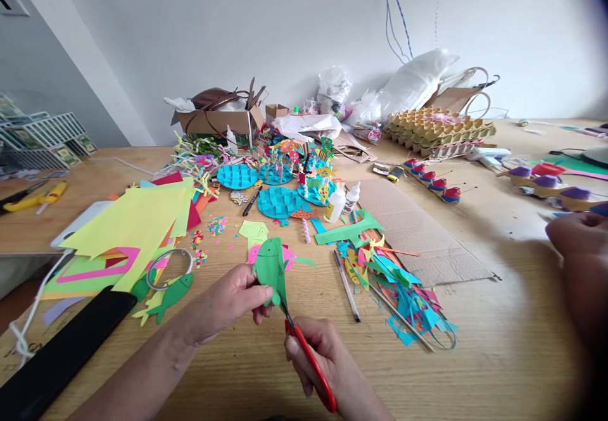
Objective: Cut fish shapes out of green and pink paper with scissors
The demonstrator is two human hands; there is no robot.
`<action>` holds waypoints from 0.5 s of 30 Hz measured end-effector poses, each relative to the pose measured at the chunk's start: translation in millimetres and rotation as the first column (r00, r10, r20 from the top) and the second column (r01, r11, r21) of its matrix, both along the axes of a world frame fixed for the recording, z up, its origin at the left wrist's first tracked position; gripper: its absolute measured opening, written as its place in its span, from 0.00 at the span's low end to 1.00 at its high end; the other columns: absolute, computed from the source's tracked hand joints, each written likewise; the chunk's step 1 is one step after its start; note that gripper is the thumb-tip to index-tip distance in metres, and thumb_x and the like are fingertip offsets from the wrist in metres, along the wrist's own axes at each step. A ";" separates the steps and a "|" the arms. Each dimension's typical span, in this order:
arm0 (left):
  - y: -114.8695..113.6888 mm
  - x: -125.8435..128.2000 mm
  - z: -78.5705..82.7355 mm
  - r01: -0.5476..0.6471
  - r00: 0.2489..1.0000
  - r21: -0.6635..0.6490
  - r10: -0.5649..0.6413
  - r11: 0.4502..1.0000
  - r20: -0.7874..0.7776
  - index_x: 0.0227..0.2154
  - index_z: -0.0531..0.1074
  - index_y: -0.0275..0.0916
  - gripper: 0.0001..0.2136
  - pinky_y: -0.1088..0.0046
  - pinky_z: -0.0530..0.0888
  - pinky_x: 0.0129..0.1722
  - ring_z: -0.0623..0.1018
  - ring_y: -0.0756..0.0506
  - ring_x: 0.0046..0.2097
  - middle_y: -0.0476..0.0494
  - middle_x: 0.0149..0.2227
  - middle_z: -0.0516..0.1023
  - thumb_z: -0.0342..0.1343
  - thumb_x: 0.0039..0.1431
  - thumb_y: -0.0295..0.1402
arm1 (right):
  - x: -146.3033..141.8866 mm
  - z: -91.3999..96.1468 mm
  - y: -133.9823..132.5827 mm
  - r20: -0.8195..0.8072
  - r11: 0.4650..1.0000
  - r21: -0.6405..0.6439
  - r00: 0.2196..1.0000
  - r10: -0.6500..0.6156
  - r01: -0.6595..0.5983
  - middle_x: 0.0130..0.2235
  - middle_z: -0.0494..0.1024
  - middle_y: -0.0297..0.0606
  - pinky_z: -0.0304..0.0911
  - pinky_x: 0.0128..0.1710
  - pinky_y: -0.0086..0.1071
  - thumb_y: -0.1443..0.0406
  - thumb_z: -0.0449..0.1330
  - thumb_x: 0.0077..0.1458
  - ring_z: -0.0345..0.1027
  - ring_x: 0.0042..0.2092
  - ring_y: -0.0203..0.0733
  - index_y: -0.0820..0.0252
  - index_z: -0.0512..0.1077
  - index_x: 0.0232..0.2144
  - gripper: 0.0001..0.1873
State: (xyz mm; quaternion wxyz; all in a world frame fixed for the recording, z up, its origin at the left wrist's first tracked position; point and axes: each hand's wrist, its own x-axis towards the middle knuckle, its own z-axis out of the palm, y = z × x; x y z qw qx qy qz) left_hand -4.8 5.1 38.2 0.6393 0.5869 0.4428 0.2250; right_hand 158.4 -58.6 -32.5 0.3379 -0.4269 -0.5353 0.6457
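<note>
Left hand (pixel 254 288): fingers pinched closed on one green paper (pixel 270 256) with a fish drawn on it, held above desk (pixel 494 345). Right hand (pixel 325 340): curled round one pair of scissors (pixel 313 364), red handles, blades at paper's lower edge, tips hard to make out. Beyond: two glue bottles (pixel 335 204) side by side, labels unreadable; one black marker (pixel 251 201). One tape roll (pixel 151 274) partly covers paper fish (pixel 175 295), count unclear. Another person's hand (pixel 579 244) blurred, cut off at right; can't tell its grip.
</note>
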 end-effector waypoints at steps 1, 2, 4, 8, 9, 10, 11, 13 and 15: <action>-0.3 0.2 0.0 -0.003 1.000 -0.009 0.003 1.000 0.000 0.21 0.67 0.36 0.06 0.76 0.67 0.24 0.68 0.51 0.25 0.50 0.21 0.69 0.51 0.47 0.33 | 0.1 -0.3 0.3 -0.003 1.000 0.002 1.000 0.000 0.000 0.13 0.55 0.24 0.48 0.12 0.19 0.44 0.51 0.51 0.48 0.14 0.26 0.60 0.57 0.17 0.27; -0.6 0.4 0.0 -0.009 1.000 -0.018 0.009 1.000 0.000 0.21 0.67 0.36 0.06 0.76 0.67 0.24 0.68 0.51 0.25 0.50 0.21 0.69 0.51 0.47 0.33 | 0.3 -0.8 0.5 -0.006 1.000 0.005 1.000 -0.001 0.001 0.13 0.55 0.24 0.48 0.12 0.19 0.44 0.51 0.51 0.48 0.14 0.26 0.60 0.57 0.17 0.27; -1.4 0.9 -0.1 -0.027 1.000 -0.033 0.027 0.999 0.002 0.21 0.67 0.36 0.06 0.76 0.67 0.24 0.69 0.51 0.25 0.51 0.21 0.69 0.51 0.46 0.33 | 1.0 -2.0 0.2 -0.012 1.000 0.017 1.000 0.004 -0.004 0.14 0.54 0.24 0.47 0.12 0.19 0.44 0.51 0.51 0.47 0.14 0.26 0.60 0.57 0.17 0.27; -1.9 1.7 -1.0 -0.039 0.999 -0.039 0.039 0.998 0.009 0.21 0.67 0.36 0.06 0.76 0.67 0.24 0.69 0.51 0.24 0.51 0.21 0.69 0.51 0.46 0.32 | 2.9 -5.1 -1.7 0.009 1.000 0.031 1.000 0.004 -0.004 0.15 0.54 0.24 0.47 0.12 0.19 0.45 0.51 0.52 0.47 0.14 0.26 0.59 0.56 0.18 0.26; -1.7 1.8 -1.3 -0.037 0.999 -0.038 0.037 0.999 0.009 0.21 0.68 0.35 0.06 0.76 0.67 0.24 0.69 0.51 0.24 0.51 0.21 0.70 0.51 0.46 0.32 | 3.2 -5.8 -2.0 0.018 0.999 0.035 1.000 0.001 -0.002 0.15 0.54 0.24 0.48 0.12 0.19 0.46 0.52 0.53 0.48 0.14 0.26 0.59 0.56 0.18 0.25; -1.4 1.9 -1.7 -0.034 0.999 -0.039 0.034 0.999 0.011 0.21 0.68 0.35 0.06 0.77 0.67 0.24 0.69 0.51 0.24 0.51 0.21 0.70 0.51 0.46 0.32 | 3.6 -6.4 -2.2 0.029 0.999 0.041 1.000 -0.002 0.000 0.15 0.54 0.24 0.48 0.12 0.19 0.47 0.52 0.53 0.48 0.14 0.26 0.59 0.56 0.18 0.25; -1.0 1.7 -2.1 -0.030 0.999 -0.039 0.030 0.999 0.012 0.21 0.68 0.35 0.06 0.77 0.67 0.24 0.69 0.51 0.24 0.50 0.21 0.70 0.51 0.47 0.32 | 3.8 -6.8 -2.2 0.039 0.999 0.050 0.999 -0.003 0.001 0.15 0.54 0.24 0.48 0.12 0.19 0.48 0.53 0.53 0.48 0.14 0.26 0.59 0.56 0.18 0.24; 0.0 0.9 -3.4 -0.015 1.000 -0.038 0.016 0.999 0.016 0.21 0.68 0.35 0.06 0.77 0.68 0.24 0.69 0.51 0.25 0.50 0.21 0.70 0.51 0.47 0.33 | 4.3 -7.5 -1.6 0.059 0.997 0.071 0.998 -0.007 0.003 0.15 0.54 0.24 0.48 0.12 0.20 0.49 0.54 0.53 0.49 0.14 0.27 0.59 0.56 0.18 0.24; 1.1 -0.8 -5.4 -0.005 1.000 -0.031 0.006 1.000 0.022 0.22 0.68 0.35 0.07 0.77 0.67 0.24 0.69 0.51 0.25 0.51 0.22 0.69 0.51 0.48 0.34 | 4.6 -8.1 -0.6 0.078 0.996 0.089 0.997 -0.009 0.002 0.15 0.53 0.25 0.47 0.13 0.20 0.50 0.54 0.53 0.49 0.15 0.27 0.59 0.56 0.18 0.23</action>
